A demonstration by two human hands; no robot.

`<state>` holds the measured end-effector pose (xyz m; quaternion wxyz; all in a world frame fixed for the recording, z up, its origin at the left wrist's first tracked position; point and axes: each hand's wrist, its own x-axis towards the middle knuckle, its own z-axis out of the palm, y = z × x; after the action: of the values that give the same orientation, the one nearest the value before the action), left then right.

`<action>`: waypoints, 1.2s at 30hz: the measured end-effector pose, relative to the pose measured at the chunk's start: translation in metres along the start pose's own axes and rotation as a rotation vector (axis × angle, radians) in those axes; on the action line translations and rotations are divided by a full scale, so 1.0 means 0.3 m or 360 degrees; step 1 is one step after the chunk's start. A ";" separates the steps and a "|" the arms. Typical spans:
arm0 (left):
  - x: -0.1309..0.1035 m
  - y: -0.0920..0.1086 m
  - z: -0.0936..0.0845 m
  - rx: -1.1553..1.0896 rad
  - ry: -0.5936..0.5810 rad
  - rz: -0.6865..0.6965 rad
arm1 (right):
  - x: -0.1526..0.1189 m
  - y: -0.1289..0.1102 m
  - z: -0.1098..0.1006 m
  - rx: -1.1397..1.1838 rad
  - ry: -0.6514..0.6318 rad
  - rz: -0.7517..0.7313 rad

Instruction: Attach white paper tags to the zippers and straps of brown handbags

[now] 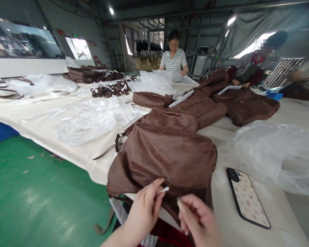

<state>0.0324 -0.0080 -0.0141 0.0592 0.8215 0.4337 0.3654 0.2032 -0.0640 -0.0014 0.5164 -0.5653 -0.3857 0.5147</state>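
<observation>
A brown leather-like bag (170, 147) lies on the table's near edge in front of me. Across its face runs a zipper (145, 169), with a small gold-coloured pull (170, 186) at its right end. My left hand (145, 207) is closed over the bag's lower part, pinching a small white strip (163, 190) between thumb and fingers, close beside the pull. To the right of it, my right hand (197, 218) has thumb and forefinger pressed together; whatever may be between them is too small to make out. The right hand is slightly blurred.
More brown bags (190, 106) lie behind this one. A patterned phone (248, 199) rests at the right beside clear plastic wrapping (278, 154). More plastic (92, 120) and brown strap pieces (110, 89) are on the left. Two co-workers, one in a striped shirt (173, 61), are across the table.
</observation>
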 end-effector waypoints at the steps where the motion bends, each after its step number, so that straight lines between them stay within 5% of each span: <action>1: -0.006 -0.001 0.003 0.0054 0.0025 0.0005 | 0.025 -0.016 0.050 0.0019 -0.0081 0.0018; 4: -0.018 -0.003 0.006 0.0178 0.0083 0.0064 | 0.076 -0.022 0.112 0.0049 -0.0187 0.0049; 13: -0.009 -0.013 0.001 0.0095 -0.0044 0.0219 | 0.095 0.025 0.076 -0.0161 -0.0261 0.0055; 17: 0.036 -0.006 -0.037 -0.0384 -0.0306 -0.0175 | 0.098 0.032 0.052 -0.0284 -0.0335 0.0095; 22: 0.098 0.025 -0.100 -0.1350 -0.0788 -0.0883 | 0.094 0.034 0.059 0.0043 -0.0385 0.0236; 27: 0.066 0.085 -0.093 -0.1513 -0.0558 -0.0993 | 0.111 0.028 0.094 0.0359 -0.0436 0.0311; 31: 0.017 0.112 -0.074 -0.1314 -0.0305 -0.0842 | 0.118 0.030 0.104 0.0309 -0.0464 0.0310; 36: 0.002 0.121 -0.080 -0.0807 -0.0246 -0.0573 | 0.121 0.037 0.123 0.0135 -0.0258 0.0362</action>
<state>0.0413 -0.0352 0.0185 0.3584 0.7160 0.4614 0.3821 0.1721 -0.0238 -0.0167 0.4453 -0.5395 -0.3376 0.6298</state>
